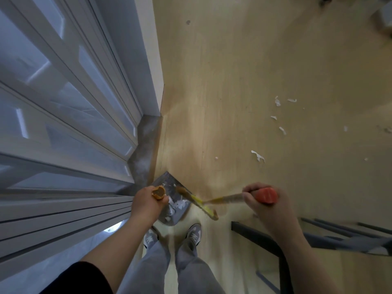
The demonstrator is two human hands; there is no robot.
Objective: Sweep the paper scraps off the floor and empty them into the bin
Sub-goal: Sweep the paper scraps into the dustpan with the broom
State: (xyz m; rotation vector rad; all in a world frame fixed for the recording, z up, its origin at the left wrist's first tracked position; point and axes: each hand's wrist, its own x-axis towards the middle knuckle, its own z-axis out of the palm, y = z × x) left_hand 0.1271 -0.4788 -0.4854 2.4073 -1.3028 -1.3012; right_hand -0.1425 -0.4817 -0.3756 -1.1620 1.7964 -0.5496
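Note:
My left hand [146,203] grips the orange-capped top of the dustpan handle [158,192]. The grey dustpan [169,187] sits on the floor just ahead of my feet, with white paper scraps [180,203] inside it. My right hand [262,200] grips the red end of the broom handle [267,195]. The broom's yellow head [204,205] lies on the floor at the dustpan's right edge. Several white paper scraps [257,155] lie scattered on the wooden floor farther ahead and to the right.
White panelled doors [63,124] and a grey threshold [146,145] run along the left. A dark metal frame with grey bars [318,240] stands at the lower right. My two grey shoes [194,233] stand behind the dustpan. No bin is in view.

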